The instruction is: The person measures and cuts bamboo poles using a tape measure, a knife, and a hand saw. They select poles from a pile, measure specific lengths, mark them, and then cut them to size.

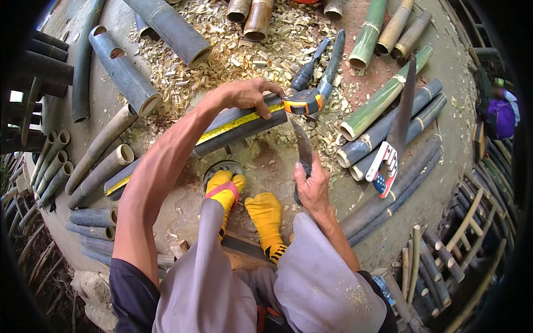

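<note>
My left hand (250,95) reaches over the end of a dark bamboo pole (244,136), thumb pressing on the yellow tape stretched along it. Its forefinger reaches to the orange and black case of the tape measure (303,102), which rests at the pole's right end. In my right hand (315,187) is a knife (303,145), its dark handle in my fist and its blade pointing up, close to that pole end. My feet in yellow split-toe socks (265,217) are just below the pole. A round metal piece (223,166) lies by the left foot, partly hidden.
Wood chips (233,61) cover the ground ahead. A dark-handled tool (306,72) lies behind the tape case. To the right, a handsaw (383,166) with a white and red handle lies by several bamboo poles (383,100). More bamboo (125,72) lies left. A person in purple (501,117) is far right.
</note>
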{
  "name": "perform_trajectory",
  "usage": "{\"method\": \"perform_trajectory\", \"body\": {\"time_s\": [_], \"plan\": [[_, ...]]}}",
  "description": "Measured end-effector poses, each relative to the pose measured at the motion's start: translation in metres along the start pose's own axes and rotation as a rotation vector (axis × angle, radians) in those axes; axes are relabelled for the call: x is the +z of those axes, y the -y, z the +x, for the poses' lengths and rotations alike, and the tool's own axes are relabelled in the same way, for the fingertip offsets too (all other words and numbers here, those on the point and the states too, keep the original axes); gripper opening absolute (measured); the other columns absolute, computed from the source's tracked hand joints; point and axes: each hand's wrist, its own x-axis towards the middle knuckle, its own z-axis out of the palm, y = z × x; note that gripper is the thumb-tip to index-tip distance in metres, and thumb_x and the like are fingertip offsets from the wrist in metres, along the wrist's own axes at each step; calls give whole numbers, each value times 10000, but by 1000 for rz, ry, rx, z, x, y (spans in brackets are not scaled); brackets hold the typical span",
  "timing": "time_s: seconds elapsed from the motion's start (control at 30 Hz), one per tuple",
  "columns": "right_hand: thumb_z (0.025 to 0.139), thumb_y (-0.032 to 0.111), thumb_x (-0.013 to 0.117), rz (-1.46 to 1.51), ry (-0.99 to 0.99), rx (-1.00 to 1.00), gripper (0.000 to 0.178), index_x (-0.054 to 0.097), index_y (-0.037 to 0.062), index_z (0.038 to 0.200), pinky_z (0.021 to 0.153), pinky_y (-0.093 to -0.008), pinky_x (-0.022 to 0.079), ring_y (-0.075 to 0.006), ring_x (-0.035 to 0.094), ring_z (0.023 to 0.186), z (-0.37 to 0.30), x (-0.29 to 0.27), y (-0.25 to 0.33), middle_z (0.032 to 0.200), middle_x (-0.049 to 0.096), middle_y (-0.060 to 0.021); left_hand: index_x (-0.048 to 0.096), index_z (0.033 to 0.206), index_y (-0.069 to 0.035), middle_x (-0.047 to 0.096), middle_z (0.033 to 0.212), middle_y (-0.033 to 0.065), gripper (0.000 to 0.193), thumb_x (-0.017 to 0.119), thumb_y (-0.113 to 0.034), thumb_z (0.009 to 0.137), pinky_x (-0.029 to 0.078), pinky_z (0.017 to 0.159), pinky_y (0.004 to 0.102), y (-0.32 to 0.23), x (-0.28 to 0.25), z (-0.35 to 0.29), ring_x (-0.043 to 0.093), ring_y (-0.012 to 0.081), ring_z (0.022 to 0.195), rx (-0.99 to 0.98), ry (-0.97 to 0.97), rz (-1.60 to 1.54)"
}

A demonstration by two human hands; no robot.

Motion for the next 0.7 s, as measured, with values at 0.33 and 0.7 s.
{"method": "perform_trajectory", "body": {"time_s": [0.33,0.7], "plan": [[867,39,544,-106,19,-115,363,473,-40,1214,651,-436,519,-414,655,782,22,15,-6,863,629,-287,573,1237,-84,637,1017,88,630,759,-135,637,428,834,349,-1,5,-8,559,195,938,94,-59,-42],[862,26,538,-96,19,-101,353,480,-42,1204,651,-433,527,-405,660,788,25,18,-15,875,637,-280,554,1256,-89,580,1219,91,639,759,-181,658,359,1042,422,-4,4,-14,527,228,1125,95,-48,-75]]}}
